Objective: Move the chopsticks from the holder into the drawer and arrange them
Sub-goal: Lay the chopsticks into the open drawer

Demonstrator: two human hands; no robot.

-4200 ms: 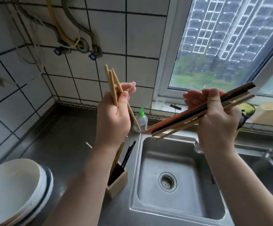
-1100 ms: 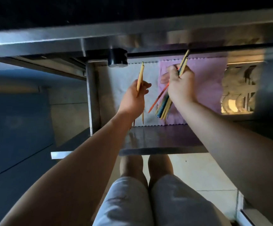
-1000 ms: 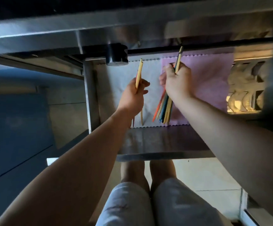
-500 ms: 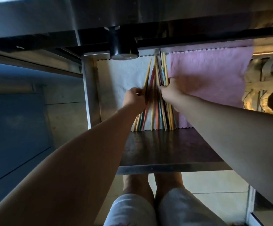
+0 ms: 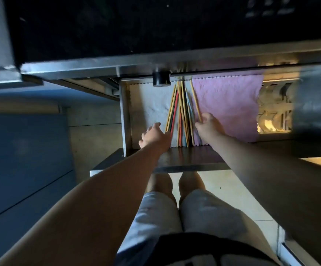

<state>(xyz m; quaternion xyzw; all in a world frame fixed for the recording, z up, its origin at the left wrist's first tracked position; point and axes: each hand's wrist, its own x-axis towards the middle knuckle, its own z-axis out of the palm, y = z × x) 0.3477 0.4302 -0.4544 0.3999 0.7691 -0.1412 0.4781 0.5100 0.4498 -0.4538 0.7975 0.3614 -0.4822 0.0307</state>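
I judge the arranging step to be in hand: the chopsticks (image 5: pixel 180 112) lie inside the open drawer (image 5: pixel 125 116) at centre frame, fanned out, near ends spread and far ends converging, across a white liner (image 5: pixel 152 104) and the edge of a pink cloth (image 5: pixel 226 104). The left hand (image 5: pixel 155 136), fingers loosely bent and holding nothing, rests against the left side of the fan near its lower end. The right hand (image 5: pixel 208 127) appears to pinch the near end of a stray chopstick (image 5: pixel 195 100) lying apart on the pink cloth. The next move calls for bringing that stray one in and closing both hands inward to square the fan parallel. The far tips are hidden under the desk (image 5: pixel 155 64) edge and a black knob (image 5: pixel 161 79). The holder is out of view, so I cannot tell whether any remain there. The lit compartment (image 5: pixel 272 112) at right is too blurred to identify.
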